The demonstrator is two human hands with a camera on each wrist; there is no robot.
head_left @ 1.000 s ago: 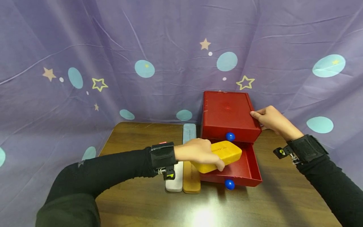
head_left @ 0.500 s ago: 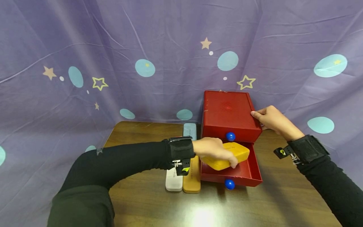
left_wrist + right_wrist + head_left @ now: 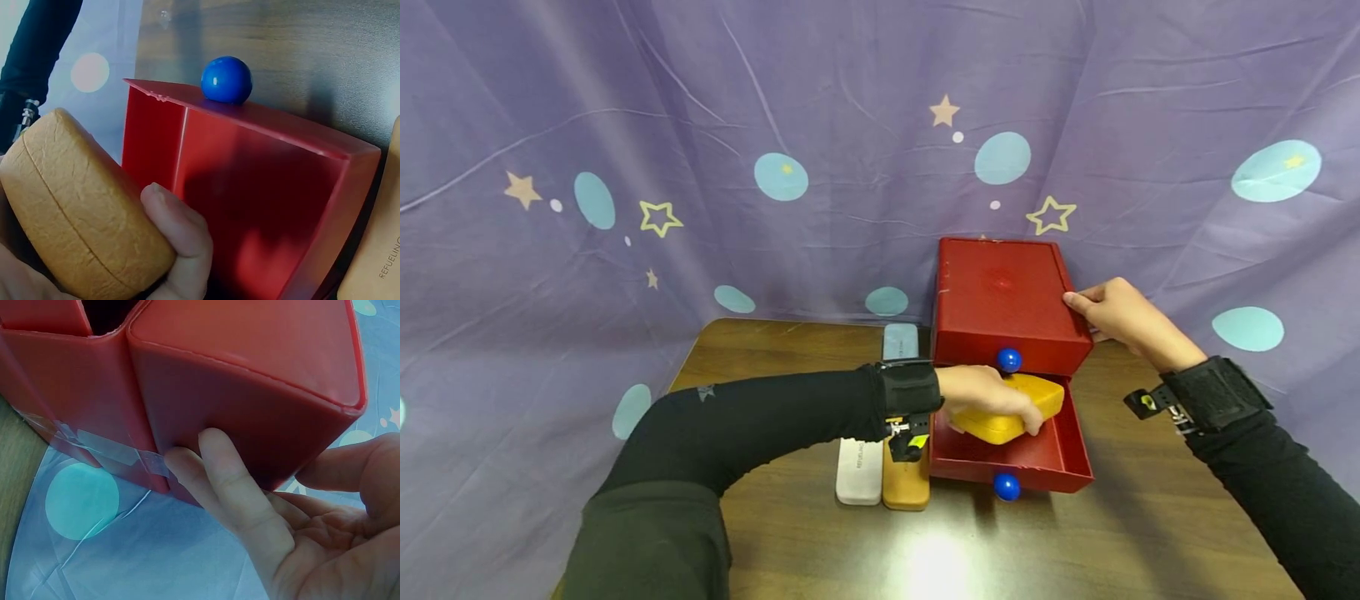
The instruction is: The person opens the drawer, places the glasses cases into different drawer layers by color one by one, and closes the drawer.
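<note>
My left hand (image 3: 988, 396) grips a yellow glasses case (image 3: 1040, 395) over the pulled-out lower drawer (image 3: 1048, 450) of a red two-drawer cabinet (image 3: 1000, 283). In the left wrist view the case (image 3: 81, 206) shows a seam and crinkled skin, with my thumb curled against one side. The visible drawer floor is bare red. My right hand (image 3: 1123, 321) holds the cabinet at its right edge, thumb by the top edge. In the right wrist view two fingertips (image 3: 215, 440) press on the side wall. The upper drawer is shut.
Left of the drawer lie a white case (image 3: 859, 475), an ochre case (image 3: 906, 483) and a pale blue case (image 3: 900, 340), partly hidden by my left arm. Blue ball knobs (image 3: 1007, 487) stick out from the drawer fronts. A purple curtain (image 3: 820, 108) hangs behind the wooden table (image 3: 805, 533).
My left hand has carried the yellow case rightward from the drawer's left edge to over its middle. The right hand stays on the cabinet.
</note>
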